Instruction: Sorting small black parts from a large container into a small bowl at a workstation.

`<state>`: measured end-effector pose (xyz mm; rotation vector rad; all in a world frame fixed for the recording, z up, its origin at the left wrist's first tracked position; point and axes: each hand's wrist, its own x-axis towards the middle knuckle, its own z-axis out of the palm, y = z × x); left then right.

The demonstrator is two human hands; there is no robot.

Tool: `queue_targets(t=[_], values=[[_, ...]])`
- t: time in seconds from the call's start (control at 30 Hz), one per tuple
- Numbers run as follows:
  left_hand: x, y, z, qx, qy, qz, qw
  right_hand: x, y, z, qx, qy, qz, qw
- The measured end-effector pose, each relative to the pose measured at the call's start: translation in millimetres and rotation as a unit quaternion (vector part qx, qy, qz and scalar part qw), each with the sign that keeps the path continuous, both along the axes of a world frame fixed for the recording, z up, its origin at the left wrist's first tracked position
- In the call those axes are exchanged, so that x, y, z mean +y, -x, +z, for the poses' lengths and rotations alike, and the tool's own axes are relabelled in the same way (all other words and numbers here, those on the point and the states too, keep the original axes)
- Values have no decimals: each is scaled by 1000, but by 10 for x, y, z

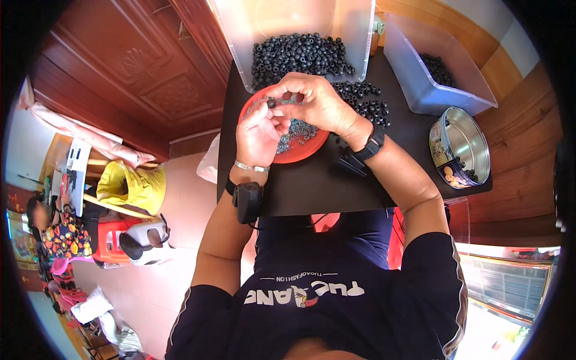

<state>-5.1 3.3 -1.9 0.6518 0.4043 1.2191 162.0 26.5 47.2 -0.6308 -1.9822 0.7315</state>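
Observation:
Both hands meet above a red-orange bowl [321,147] of small grey metallic pieces [294,139]. My left hand [259,135] is turned palm up, its thumb and fingers closed on a small round black piece [271,104]. Close against that piece, my right hand [321,105] curls in from the right with thumb and forefinger nearly together. Dark spots show inside its curled fingers, but what it grips is too small to make out. Just beyond the bowl, a clear plastic bin [288,21] lies with a heap of black, holed, bead-like pieces [300,57] at its opening.
Loose black pieces [372,111] spill across the dark table [288,192] right of the bowl. A second translucent bin [444,96] and a round tin [441,153], each with black pieces inside, stand at the right. At far left, another person [66,234] is near a yellow bag [135,186].

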Motion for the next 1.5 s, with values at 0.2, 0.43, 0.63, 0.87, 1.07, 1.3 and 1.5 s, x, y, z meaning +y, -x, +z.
queue_targets(t=[0.2,0.43,0.63,0.87,1.07,1.3,1.5], values=[[15,0,-11,-7,7,-14,1000,-33,66,-63,1,-92,-58,994],[59,37,-90,-13,-21,-43,999,-60,95,-67,-18,-210,-115,971],[41,17,-70,-24,-2,-44,999,-37,75,-82,18,-150,-70,986],[-4,-29,20,4,17,-18,1000,-50,60,-92,120,137,31,983],[47,55,-73,-25,3,-52,998,-53,83,-83,92,67,-9,993],[33,62,-83,-40,15,-46,998,-41,108,-158,62,-34,-39,997],[-31,-27,34,-6,39,13,999,-56,108,-143,39,-115,-72,990]])
